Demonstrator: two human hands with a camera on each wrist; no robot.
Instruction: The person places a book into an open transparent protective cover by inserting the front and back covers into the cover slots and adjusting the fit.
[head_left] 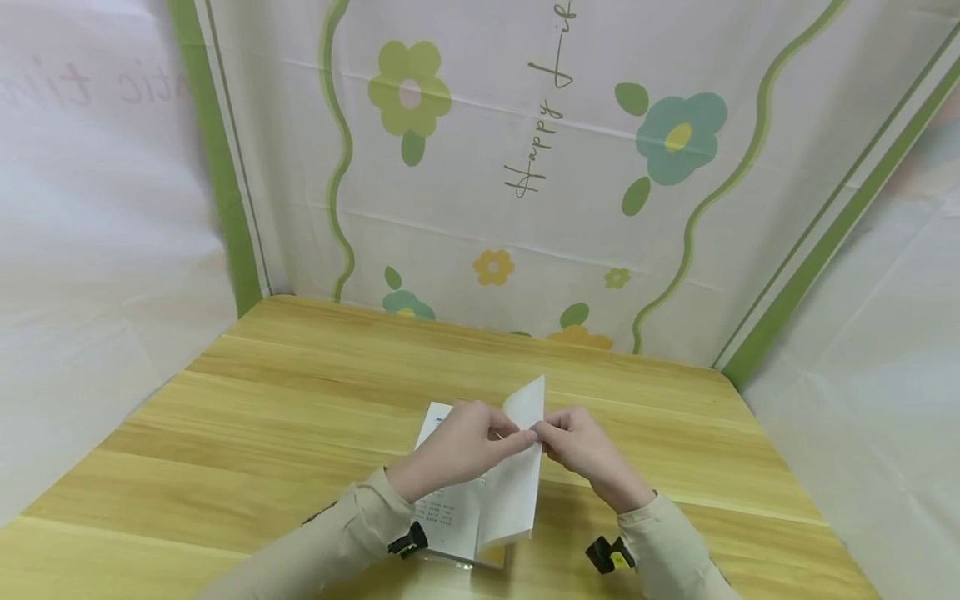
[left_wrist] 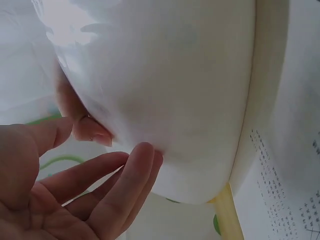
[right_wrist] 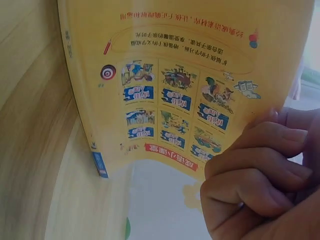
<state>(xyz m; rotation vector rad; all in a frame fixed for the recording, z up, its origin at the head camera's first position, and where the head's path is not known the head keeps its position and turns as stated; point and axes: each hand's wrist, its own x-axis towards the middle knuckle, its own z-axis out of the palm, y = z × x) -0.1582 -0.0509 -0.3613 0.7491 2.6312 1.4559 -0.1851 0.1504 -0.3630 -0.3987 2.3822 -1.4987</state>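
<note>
A book [head_left: 446,527] lies on the table, with its white inner page and small printed text showing on the left. Its back cover [right_wrist: 150,30] stands raised on the right; the outside is yellow with several small pictures, the inside [left_wrist: 190,95] plain white and glossy. My right hand [head_left: 588,458] pinches the free edge of that cover, fingers curled. From the inner side, the fingertips of my left hand [left_wrist: 100,192] touch the white surface, its thumb held apart. In the head view the left hand [head_left: 461,446] hides part of the page.
The wooden table [head_left: 300,400] extends around the book. Behind it hangs a white cloth [head_left: 465,183] with flowers and green wavy lines, and pale cloth [head_left: 90,250] hangs at both sides. A black strap device [head_left: 408,542] sits at each wrist.
</note>
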